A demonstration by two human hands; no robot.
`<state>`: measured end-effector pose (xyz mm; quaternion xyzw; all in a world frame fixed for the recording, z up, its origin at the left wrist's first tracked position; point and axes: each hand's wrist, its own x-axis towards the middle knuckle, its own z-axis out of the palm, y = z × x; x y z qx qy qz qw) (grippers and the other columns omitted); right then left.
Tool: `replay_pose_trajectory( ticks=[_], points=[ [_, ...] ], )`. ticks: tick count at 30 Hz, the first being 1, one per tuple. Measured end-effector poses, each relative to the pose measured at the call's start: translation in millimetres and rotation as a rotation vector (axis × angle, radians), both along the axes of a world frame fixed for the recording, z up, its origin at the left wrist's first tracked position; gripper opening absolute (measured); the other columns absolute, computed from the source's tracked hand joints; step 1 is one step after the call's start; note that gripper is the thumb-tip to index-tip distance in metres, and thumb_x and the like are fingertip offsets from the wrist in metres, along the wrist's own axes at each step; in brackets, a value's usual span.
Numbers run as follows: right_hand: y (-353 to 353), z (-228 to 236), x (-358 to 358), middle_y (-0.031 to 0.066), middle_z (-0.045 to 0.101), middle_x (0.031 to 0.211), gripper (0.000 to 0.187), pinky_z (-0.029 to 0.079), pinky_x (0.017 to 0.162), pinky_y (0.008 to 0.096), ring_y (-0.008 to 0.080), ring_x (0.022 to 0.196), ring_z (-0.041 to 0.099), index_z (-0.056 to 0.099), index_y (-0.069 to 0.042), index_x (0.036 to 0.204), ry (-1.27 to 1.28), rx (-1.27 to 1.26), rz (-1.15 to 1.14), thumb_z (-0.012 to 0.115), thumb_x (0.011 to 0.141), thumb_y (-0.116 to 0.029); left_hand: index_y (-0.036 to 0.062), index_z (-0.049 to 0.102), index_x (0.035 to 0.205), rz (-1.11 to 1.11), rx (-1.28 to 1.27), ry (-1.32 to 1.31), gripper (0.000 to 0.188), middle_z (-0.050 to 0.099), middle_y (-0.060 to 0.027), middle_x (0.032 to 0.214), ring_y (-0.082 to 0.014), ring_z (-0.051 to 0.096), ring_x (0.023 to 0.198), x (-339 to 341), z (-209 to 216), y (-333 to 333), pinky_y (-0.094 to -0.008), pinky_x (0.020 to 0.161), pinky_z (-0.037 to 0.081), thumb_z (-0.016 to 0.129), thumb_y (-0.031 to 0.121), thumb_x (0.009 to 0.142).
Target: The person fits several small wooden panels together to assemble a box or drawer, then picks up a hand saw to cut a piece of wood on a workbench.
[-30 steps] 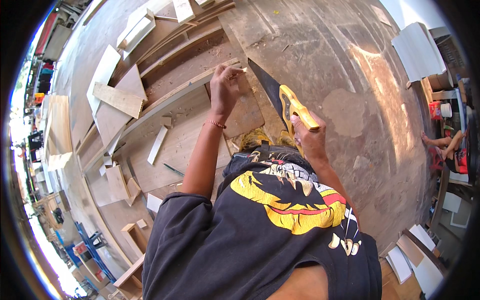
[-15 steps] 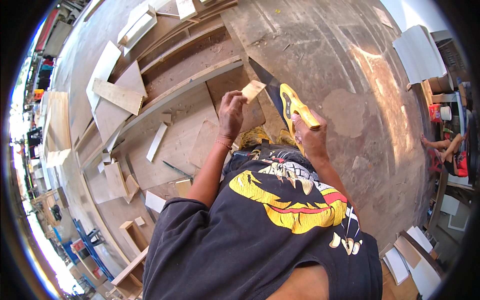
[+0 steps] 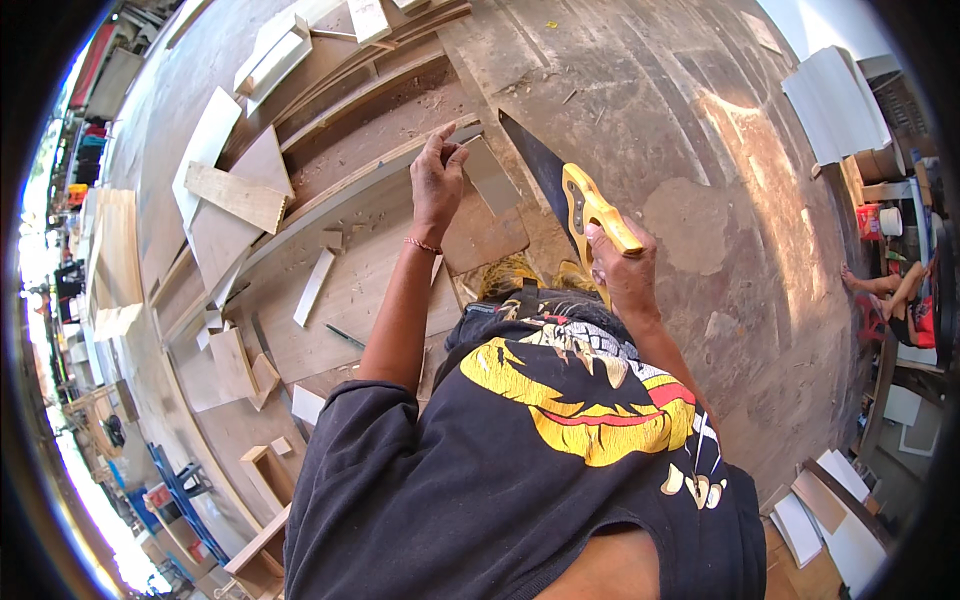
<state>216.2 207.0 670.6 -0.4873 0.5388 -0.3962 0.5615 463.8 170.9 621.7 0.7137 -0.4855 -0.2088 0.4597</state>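
Note:
My right hand (image 3: 627,268) is wrapped round the yellow handle (image 3: 600,215) of a handsaw. Its dark, tapering blade (image 3: 538,158) points away and to the left. Farther left, my left hand (image 3: 438,180) is raised over the near edge of the wooden work surface, its fingers drawn together. A flat grey-brown board (image 3: 493,175) shows right beside those fingertips; whether they grip it I cannot tell. Below it is a browner panel (image 3: 488,238), close to my legs.
Wood offcuts lie to the left, among them a pale plank (image 3: 235,195) and a narrow white strip (image 3: 314,288). A long frame (image 3: 365,155) with shavings runs behind my left hand. White panels (image 3: 838,105) stand at far right; another person's legs (image 3: 885,288) show below them.
My left hand has moved left and away from me, off the saw blade. The small pale wood piece it held no longer shows. My right hand and the saw have barely moved.

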Motion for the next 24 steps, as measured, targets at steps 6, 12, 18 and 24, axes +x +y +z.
replay_pose_trajectory(
  ticks=[6,12,18,24],
  points=[
    [0.6,0.0,0.0,0.0006,0.049,0.054,0.014,0.034,0.038,0.0242,0.0071,0.043,0.045,0.056,0.001,0.075,-0.01,0.041,0.002,0.062,0.082,-0.01,0.0008,0.058,0.112,-0.017,0.118,-0.012,0.032,0.063,-0.0046,0.079,-0.01,0.058,0.073,6.3,-4.0,-3.5,-0.0243,0.067,0.047,0.06,0.002,0.08],
    [2.2,1.6,2.2,0.0,0.049,0.055,0.014,0.033,0.037,0.0232,0.0067,0.042,0.045,0.056,0.001,0.076,-0.035,0.054,0.011,0.062,0.082,-0.01,-0.0006,0.06,0.107,-0.062,0.156,0.205,0.029,0.065,-0.0041,0.081,-0.0083,0.058,0.072,19.9,-38.3,-9.6,-0.0236,0.066,0.048,0.063,0.002,0.079],
    [1.8,2.9,2.0,0.0002,0.049,0.055,0.014,0.033,0.037,0.0232,0.0065,0.042,0.045,0.056,0.001,0.077,-0.037,0.071,0.002,0.061,0.082,-0.01,-0.0006,0.064,0.099,-0.102,0.151,-0.007,0.022,0.067,-0.0083,0.082,-0.0116,0.061,0.074,3.8,-51.4,-20.9,-0.0243,0.068,0.049,0.064,0.005,0.078],
    [1.1,-4.5,-0.7,0.0012,0.049,0.055,0.015,0.034,0.037,0.0245,0.007,0.043,0.046,0.056,0.002,0.077,0.003,0.011,0.005,0.061,0.082,-0.011,0.0053,0.058,0.107,-0.125,0.043,-0.468,0.033,0.052,-0.0126,0.12,-0.0287,0.049,0.109,-12.6,-48.3,3.4,-0.0368,0.09,0.039,0.063,0.009,0.075]
  ],
)
